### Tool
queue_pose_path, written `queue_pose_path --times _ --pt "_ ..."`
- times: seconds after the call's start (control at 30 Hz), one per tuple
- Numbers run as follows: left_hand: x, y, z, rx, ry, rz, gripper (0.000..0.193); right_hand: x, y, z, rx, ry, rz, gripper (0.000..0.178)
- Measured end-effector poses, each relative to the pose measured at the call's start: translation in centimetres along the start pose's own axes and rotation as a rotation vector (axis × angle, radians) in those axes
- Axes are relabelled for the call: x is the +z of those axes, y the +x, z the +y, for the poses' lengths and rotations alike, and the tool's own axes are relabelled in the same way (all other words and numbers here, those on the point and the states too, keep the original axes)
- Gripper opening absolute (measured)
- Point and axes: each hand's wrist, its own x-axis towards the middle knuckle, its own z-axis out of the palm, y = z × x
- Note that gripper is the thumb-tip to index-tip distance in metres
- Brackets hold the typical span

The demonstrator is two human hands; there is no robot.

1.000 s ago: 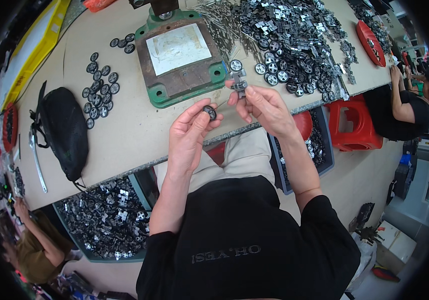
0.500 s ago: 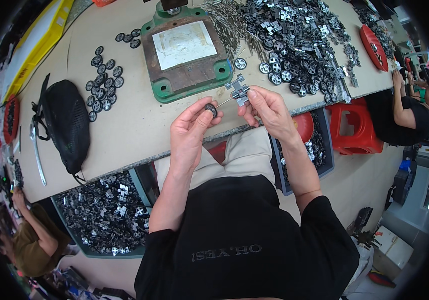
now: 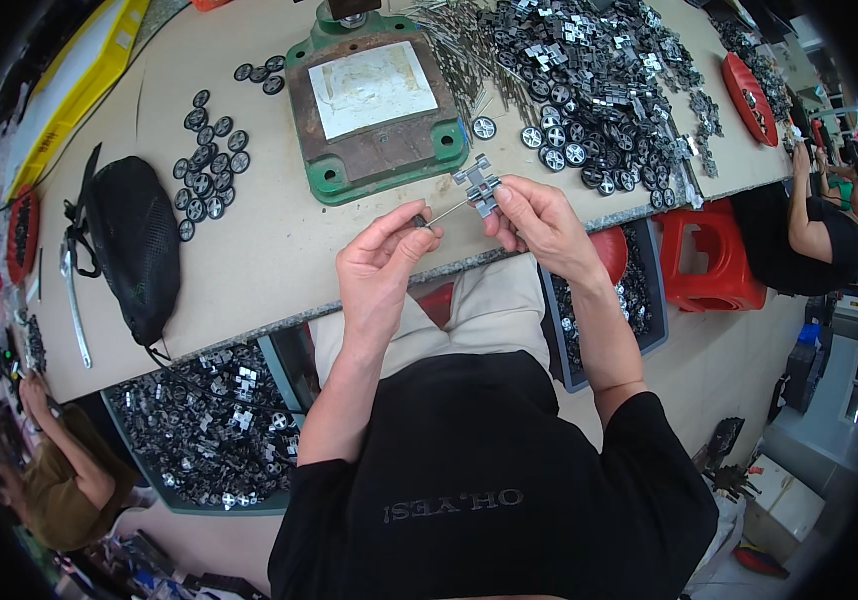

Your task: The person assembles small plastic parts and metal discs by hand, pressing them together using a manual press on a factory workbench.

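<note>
Pinched between the thumb and forefinger of my left hand [image 3: 381,262] is a small black toy wheel [image 3: 419,220], seen nearly edge-on. A thin metal axle rod [image 3: 448,212] runs from this wheel toward a grey plastic toy-car chassis piece [image 3: 480,184]. My right hand [image 3: 545,228] grips that piece by its near right side, fingers closed. Whether the rod's far end sits inside the piece, I cannot tell. Both hands are above the table's near edge, just in front of a green metal press base [image 3: 324,180].
Loose wheels [image 3: 204,185] lie left of the press. At right are heaps of grey parts [image 3: 589,50], wheels [image 3: 559,140] and metal rods [image 3: 459,50]. A black mesh pouch [image 3: 134,250] and a wrench [image 3: 77,310] lie at left. Part-filled bins flank my legs; a red stool [image 3: 714,265] stands right.
The wheel in my left hand has turned from showing its face to nearly edge-on, and my left fingers have shifted around it. My right hand keeps its hold on the grey piece.
</note>
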Motion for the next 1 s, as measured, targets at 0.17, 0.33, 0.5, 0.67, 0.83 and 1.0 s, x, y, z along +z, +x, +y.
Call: queue_pose_path --times 0.17,0.33,0.5,0.67,0.83,1.0 --pt "0.0 -0.1 0.1 -0.004 0.020 0.009 0.027 0.5 -0.1 -0.2 -0.096 -0.148 0.071 0.032" --pt "-0.5 0.0 0.6 -0.197 -0.216 -0.058 0.027 0.3 -0.4 -1.3 -0.158 -0.325 0.070 0.025" --pt "0.0 -0.7 0.2 -0.123 -0.026 -0.033 0.027 -0.3 -0.3 -1.6 -0.264 -0.562 0.040 0.020" --pt "-0.5 -0.6 0.2 -0.332 -0.365 -0.114 0.027 -0.4 -0.5 -1.5 -0.229 -0.409 0.009 0.019" --pt "0.6 -1.1 0.3 -0.001 0.034 -0.005 0.028 0.0 -0.4 -1.9 -0.225 -0.443 0.034 0.015" --pt "-0.4 -0.7 0.2 -0.360 -0.366 -0.132 0.028 -0.4 -0.1 -1.2 -0.371 -0.327 0.001 0.012"
